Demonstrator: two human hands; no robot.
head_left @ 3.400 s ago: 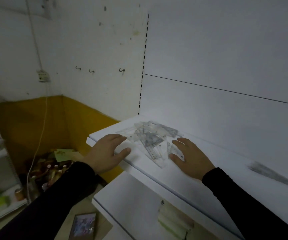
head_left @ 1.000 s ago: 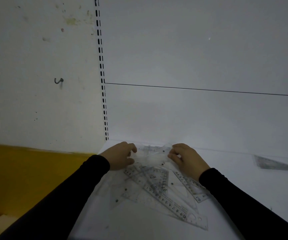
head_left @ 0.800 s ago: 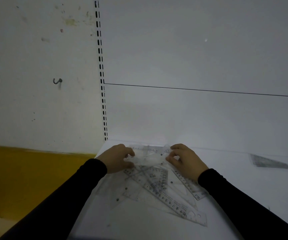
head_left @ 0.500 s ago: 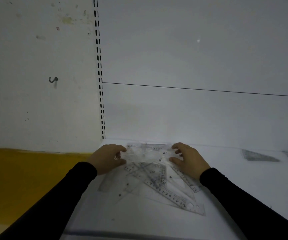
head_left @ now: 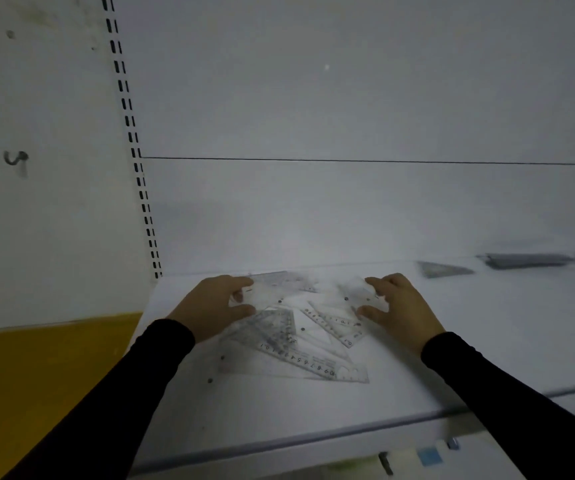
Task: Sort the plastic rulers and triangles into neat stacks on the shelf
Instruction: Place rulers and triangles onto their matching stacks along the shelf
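Shelf: white shelf (head_left: 313,407), dim light.
Pile: clear rulers and triangles (head_left: 299,327) jumbled.
Grip: left hand (head_left: 209,306), right hand (head_left: 400,306) pinch top piece.
Tip: lift one, sort by shape.

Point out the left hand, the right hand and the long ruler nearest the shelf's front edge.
left hand (head_left: 211,306), head view, back of the hand.
right hand (head_left: 405,308), head view, back of the hand.
long ruler (head_left: 313,363), head view, its numbered edge.
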